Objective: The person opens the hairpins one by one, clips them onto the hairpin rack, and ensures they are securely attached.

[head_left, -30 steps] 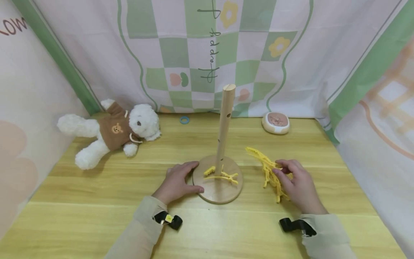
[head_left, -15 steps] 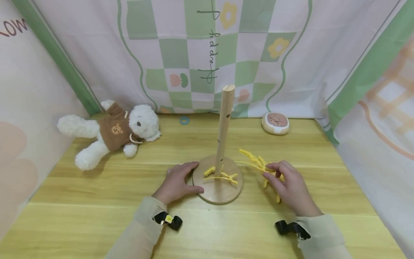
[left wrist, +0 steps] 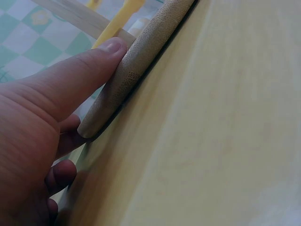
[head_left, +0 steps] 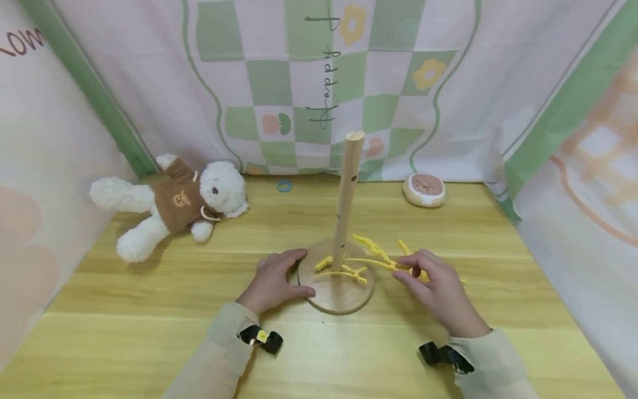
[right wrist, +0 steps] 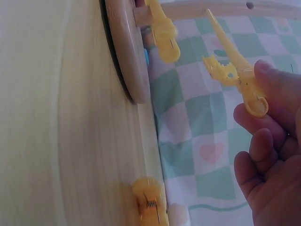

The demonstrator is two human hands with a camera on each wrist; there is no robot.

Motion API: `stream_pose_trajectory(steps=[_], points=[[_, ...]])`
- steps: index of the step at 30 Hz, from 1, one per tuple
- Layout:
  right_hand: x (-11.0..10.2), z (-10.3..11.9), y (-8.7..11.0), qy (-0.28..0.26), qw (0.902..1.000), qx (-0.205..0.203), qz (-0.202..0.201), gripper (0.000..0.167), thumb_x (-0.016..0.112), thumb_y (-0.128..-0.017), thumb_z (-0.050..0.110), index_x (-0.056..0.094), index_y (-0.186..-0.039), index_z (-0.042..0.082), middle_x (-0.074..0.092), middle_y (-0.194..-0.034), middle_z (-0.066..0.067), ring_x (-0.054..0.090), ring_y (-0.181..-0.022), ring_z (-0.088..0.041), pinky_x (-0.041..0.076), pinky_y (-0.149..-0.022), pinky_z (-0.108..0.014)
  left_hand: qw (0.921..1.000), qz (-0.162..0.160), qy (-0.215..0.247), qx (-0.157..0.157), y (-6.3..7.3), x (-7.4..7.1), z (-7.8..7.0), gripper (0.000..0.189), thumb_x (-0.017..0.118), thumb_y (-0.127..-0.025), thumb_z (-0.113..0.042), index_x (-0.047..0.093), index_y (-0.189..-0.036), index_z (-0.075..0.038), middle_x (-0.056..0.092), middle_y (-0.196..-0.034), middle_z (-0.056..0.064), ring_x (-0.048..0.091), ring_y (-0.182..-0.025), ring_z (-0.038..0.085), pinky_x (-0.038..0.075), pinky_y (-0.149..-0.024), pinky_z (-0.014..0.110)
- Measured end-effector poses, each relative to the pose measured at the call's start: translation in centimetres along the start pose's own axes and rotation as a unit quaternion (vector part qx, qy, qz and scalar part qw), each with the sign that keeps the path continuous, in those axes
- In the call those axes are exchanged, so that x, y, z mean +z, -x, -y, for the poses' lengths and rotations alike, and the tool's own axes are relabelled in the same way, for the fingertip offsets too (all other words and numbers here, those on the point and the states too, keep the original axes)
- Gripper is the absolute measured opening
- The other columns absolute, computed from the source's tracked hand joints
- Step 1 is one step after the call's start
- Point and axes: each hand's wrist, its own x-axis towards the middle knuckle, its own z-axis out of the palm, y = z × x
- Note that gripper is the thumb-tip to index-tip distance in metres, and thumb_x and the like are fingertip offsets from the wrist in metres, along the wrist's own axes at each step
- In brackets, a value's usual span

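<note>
Yellow clip (right wrist: 245, 77) held to the right of the pole (head_left: 346, 191), prongs toward it
The right hand (head_left: 441, 291) pinches the clip's right end between thumb and fingers; the long axis runs left to right, prongs parted; whether they touch the pole cannot be told; the left hand (head_left: 271, 280) rests thumb and fingers, spread apart, against the left edge of the round base (head_left: 336, 302); another clip (head_left: 353, 272) sits near the pole's foot.
</note>
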Motion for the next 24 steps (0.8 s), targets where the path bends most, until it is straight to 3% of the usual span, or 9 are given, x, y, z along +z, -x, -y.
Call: stream_pose_trajectory(steps=[8,15,24], points=[[1.1,0.9,-0.7,-0.016,0.9996,-0.019,0.013,0.025,0.082,-0.079,0.000,0.072,-0.099,0.010,0.057,-0.081,0.012,0.050,-0.070,-0.005,0.037,-0.057,-0.016,1.0000,0.003,0.003,0.001,-0.2,0.1,0.0,0.097,0.084,-0.070,-0.058,0.046,-0.152,-0.022,0.047,-0.153,-0.002,0.047,-0.131,0.026,0.028,-0.105,0.049],[2.2,1.3,-1.6,-0.021,0.9990,-0.028,0.029,0.023,0.082,-0.080,0.002,0.072,-0.100,0.010,0.059,-0.083,0.012,0.050,-0.072,-0.006,0.043,-0.059,-0.028,1.0000,-0.003,0.006,0.001,0.0,-0.1,-0.1,0.097,0.085,-0.069,-0.056,0.047,-0.151,-0.021,0.048,-0.153,-0.002,0.048,-0.129,0.026,0.029,-0.105,0.048],[3.0,2.1,-2.2,-0.039,0.9972,-0.011,0.064,0.019,0.080,-0.085,0.009,0.072,-0.102,0.011,0.061,-0.088,0.012,0.051,-0.075,-0.005,0.044,-0.060,-0.023,1.0000,-0.002,0.000,-0.001,-0.1,0.0,-0.1,0.097,0.084,-0.070,-0.058,0.046,-0.151,-0.021,0.047,-0.153,-0.001,0.046,-0.134,0.027,0.028,-0.107,0.050]])
